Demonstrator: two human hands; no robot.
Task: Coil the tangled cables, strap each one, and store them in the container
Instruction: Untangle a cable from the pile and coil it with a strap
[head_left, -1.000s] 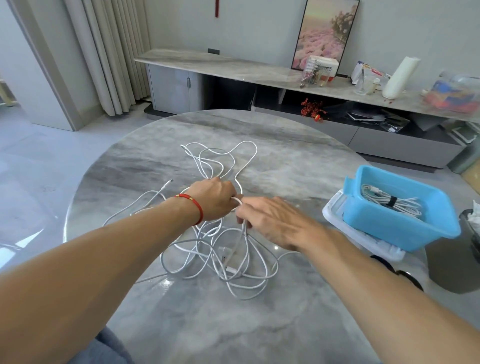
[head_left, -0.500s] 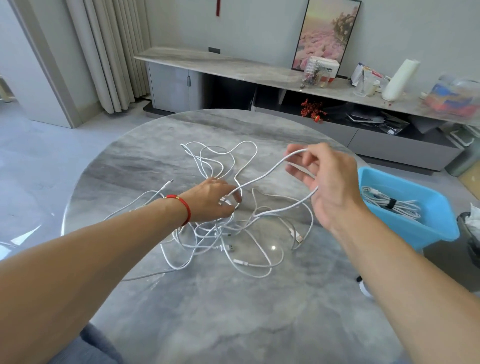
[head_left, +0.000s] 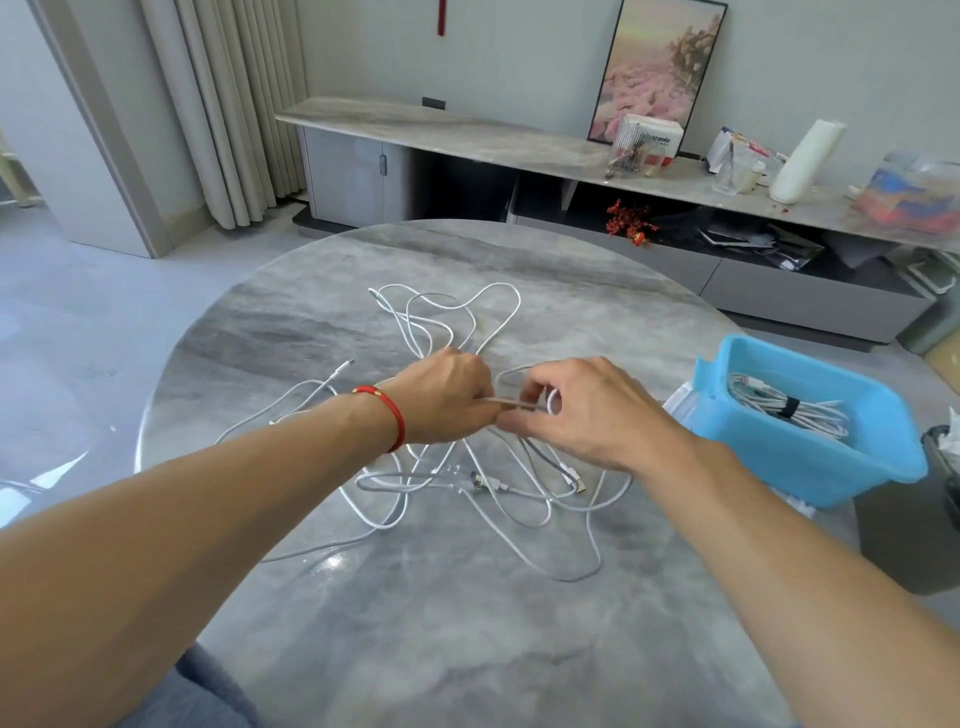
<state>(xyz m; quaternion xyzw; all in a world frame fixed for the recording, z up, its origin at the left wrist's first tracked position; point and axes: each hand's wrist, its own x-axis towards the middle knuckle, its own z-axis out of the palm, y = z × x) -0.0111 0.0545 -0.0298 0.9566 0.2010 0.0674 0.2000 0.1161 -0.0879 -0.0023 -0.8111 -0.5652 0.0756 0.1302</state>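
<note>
Blue container (head_left: 810, 462) at table's (head_left: 467, 623) right edge holds one coiled white cable bundle (head_left: 779, 410) with a dark strap. Tangled white cables (head_left: 467, 483) lie mid-table; left hand (head_left: 441, 397) grips one strand, right hand (head_left: 587, 410) pinches a small loop of it. Fingertips mostly hidden; container's base cut off by the right forearm.

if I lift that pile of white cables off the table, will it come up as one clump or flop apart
Probably a floppy, trailing clump: the white cables are thin and cross in loose loops on the table. Likely light. The strand between the left hand and right hand may drag others along.
</note>
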